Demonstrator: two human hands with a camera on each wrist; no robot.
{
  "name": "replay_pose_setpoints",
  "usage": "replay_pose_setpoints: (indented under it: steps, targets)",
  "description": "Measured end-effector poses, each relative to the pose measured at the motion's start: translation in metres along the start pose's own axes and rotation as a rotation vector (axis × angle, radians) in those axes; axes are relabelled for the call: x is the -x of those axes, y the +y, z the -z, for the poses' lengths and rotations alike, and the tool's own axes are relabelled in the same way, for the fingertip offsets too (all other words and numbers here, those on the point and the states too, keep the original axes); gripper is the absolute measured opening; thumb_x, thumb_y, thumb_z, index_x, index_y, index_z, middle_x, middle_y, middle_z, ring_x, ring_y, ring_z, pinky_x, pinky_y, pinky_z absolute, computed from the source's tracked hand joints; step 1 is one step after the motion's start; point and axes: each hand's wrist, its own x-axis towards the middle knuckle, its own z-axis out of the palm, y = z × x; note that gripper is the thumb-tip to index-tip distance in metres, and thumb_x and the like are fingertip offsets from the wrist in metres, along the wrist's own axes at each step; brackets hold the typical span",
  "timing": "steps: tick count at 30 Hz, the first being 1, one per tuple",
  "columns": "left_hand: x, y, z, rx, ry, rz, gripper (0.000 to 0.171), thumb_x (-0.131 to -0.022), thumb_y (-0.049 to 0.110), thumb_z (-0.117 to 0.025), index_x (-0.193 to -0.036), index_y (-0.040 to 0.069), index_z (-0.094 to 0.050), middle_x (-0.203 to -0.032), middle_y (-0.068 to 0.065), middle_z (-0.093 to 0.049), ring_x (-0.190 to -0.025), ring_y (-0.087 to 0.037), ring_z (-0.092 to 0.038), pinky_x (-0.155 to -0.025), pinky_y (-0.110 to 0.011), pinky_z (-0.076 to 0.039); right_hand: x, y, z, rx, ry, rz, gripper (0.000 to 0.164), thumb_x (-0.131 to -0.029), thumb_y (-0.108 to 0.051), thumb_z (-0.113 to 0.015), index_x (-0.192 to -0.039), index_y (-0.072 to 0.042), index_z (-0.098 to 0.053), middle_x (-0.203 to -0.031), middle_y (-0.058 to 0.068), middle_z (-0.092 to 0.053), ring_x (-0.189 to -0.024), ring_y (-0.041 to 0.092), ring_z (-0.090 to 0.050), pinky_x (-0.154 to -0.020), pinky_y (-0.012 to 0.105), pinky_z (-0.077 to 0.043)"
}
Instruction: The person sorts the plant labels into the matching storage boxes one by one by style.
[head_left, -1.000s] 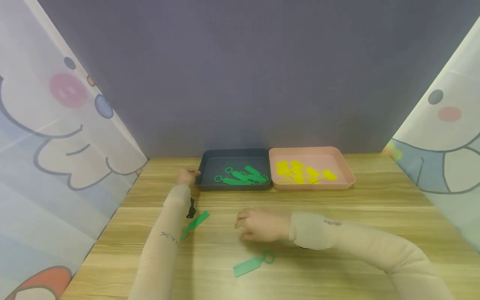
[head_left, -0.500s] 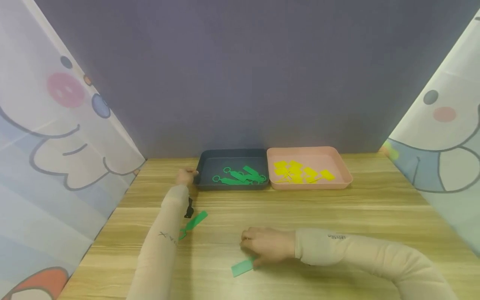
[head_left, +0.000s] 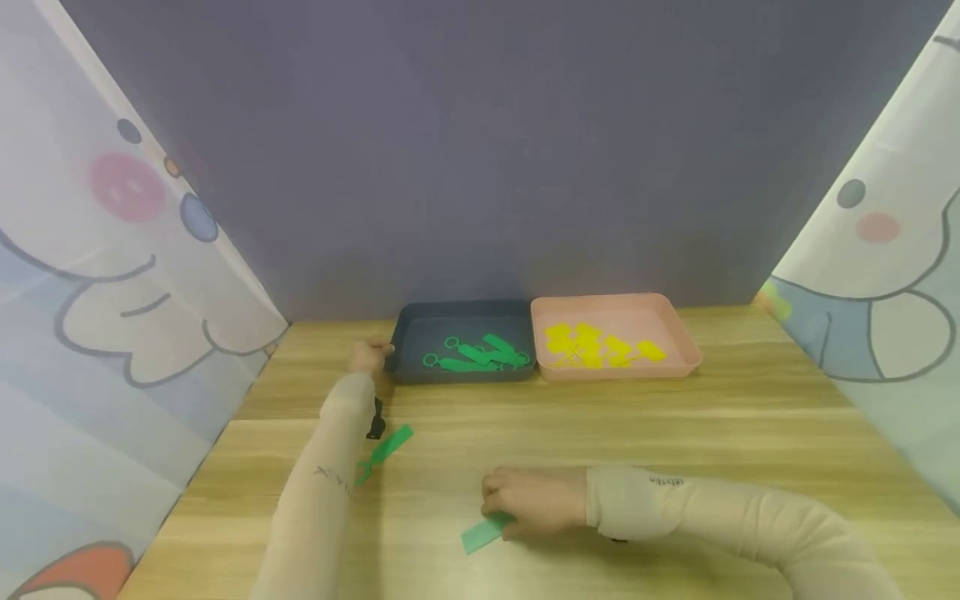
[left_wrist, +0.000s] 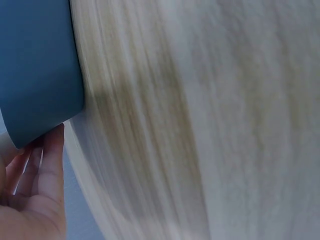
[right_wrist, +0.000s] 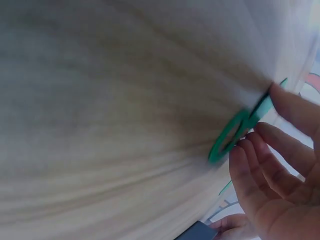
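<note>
My left hand grips the left wall of the dark blue-grey tray; in the left wrist view the fingers lie along its outer side. Several green tags with rings lie inside this tray. Over the front middle of the table, my right hand pinches a green tag between thumb and fingers. Its ring shows below the fingertips in the right wrist view, while the head view hides it behind the hand. Another green tag lies beside the left forearm, its ring end partly covered by the sleeve.
A pink tray holding several yellow tags stands against the dark tray's right side. Both sit at the back of the wooden table, before a grey panel. Printed cartoon curtains hang at both sides.
My right hand has come down toward the front of the table onto the pale green tag and taken hold of it. My left hand stays at the dark tray.
</note>
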Motion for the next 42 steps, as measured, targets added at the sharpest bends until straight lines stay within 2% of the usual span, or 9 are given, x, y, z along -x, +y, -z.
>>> replay_pose_setpoints:
  steps: [6, 20, 31, 38, 42]
  targets:
    - [0.0002, 0.0021, -0.0003, -0.017, 0.038, -0.010, 0.035, -0.093, 0.021, -0.051, -0.119, -0.001, -0.058, -0.128, -0.021, -0.053, -0.120, -0.037, -0.047, -0.100, -0.045, -0.040, -0.0034, -0.0014, -0.0030, -0.017, 0.044, 0.004, 0.009, -0.083, -0.019, -0.067, -0.091, -0.018, -0.070, -0.084, -0.014, -0.056, -0.076, -0.004, -0.046, -0.071, 0.004, -0.038]
    - [-0.0015, 0.0033, 0.0001, -0.017, 0.034, 0.005, 0.036, -0.093, 0.024, -0.052, -0.120, 0.002, -0.058, -0.128, -0.019, -0.054, -0.121, -0.036, -0.047, -0.101, -0.044, -0.040, -0.0060, 0.0045, 0.0000, -0.068, 0.005, -0.022, 0.010, -0.080, -0.017, -0.068, -0.090, -0.018, -0.071, -0.083, -0.013, -0.059, -0.073, -0.007, -0.047, -0.065, 0.003, -0.040]
    - [0.0065, 0.0092, 0.0012, -0.047, 0.023, -0.003, 0.036, -0.094, 0.022, -0.050, -0.121, -0.001, -0.057, -0.130, -0.021, -0.051, -0.121, -0.038, -0.046, -0.100, -0.045, -0.041, -0.0063, 0.0034, -0.0083, -0.075, 0.044, -0.035, 0.006, -0.078, -0.017, -0.070, -0.084, -0.018, -0.070, -0.079, -0.013, -0.059, -0.069, -0.008, -0.045, -0.063, 0.002, -0.039]
    - [0.0032, 0.0055, 0.0000, -0.015, 0.027, 0.006, 0.035, -0.094, 0.021, -0.050, -0.121, 0.000, -0.056, -0.130, -0.021, -0.051, -0.122, -0.037, -0.045, -0.102, -0.046, -0.039, -0.0058, 0.0032, -0.0078, -0.108, 0.065, -0.028, 0.008, -0.078, -0.016, -0.070, -0.086, -0.016, -0.071, -0.080, -0.012, -0.060, -0.068, -0.008, -0.046, -0.061, 0.001, -0.039]
    - [0.0011, 0.0031, -0.0020, -0.011, 0.026, 0.011, 0.035, -0.094, 0.022, -0.051, -0.121, 0.000, -0.057, -0.131, -0.021, -0.050, -0.122, -0.037, -0.045, -0.102, -0.046, -0.038, -0.0048, 0.0034, -0.0061, -0.146, 0.049, -0.045, 0.010, -0.077, -0.014, -0.071, -0.086, -0.016, -0.071, -0.082, -0.012, -0.061, -0.071, -0.009, -0.049, -0.063, 0.001, -0.040]
